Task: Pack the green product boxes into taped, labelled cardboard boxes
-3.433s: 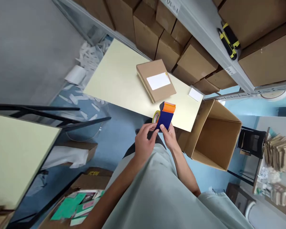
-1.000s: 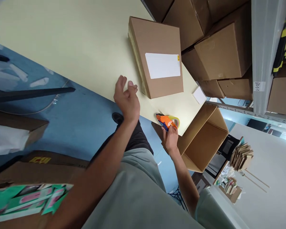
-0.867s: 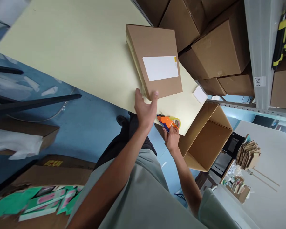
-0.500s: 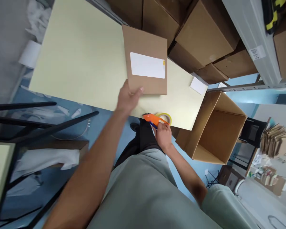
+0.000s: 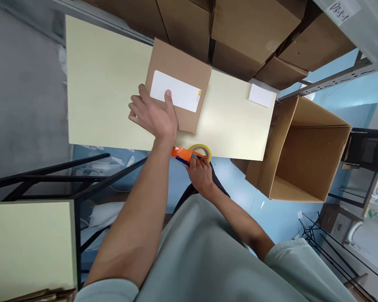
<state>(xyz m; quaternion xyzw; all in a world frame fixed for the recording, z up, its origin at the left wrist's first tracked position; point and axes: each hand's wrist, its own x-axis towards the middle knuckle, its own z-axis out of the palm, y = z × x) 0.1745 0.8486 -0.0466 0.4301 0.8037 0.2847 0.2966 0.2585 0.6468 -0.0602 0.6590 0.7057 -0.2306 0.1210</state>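
Observation:
A flat brown cardboard box (image 5: 178, 58) lies tilted on the pale yellow table (image 5: 233, 126), a white label (image 5: 184, 94) on its top face. My left hand (image 5: 156, 113) is at the box's near left side, fingers apart and thumb over the label; whether the palm presses on the cardboard is hidden. By the table's near edge, my right hand (image 5: 200, 174) is wrapped round the handle of an orange tape dispenser (image 5: 183, 154). The yellow-edged tape roll (image 5: 208, 149) on the dispenser shows just above my fingers.
Large cartons (image 5: 258, 33) line the back beneath a metal shelf beam (image 5: 362, 25). A small white box (image 5: 261, 95) sits at the table's right end. Beyond it stands an open carton (image 5: 308, 159). Black metal legs (image 5: 82, 180) and another tabletop (image 5: 31, 239) are at left.
My left hand has let go of the box's near edge and spread out at its left side. The box now lies turned clockwise. The tape dispenser stays in my right hand; the view has shifted.

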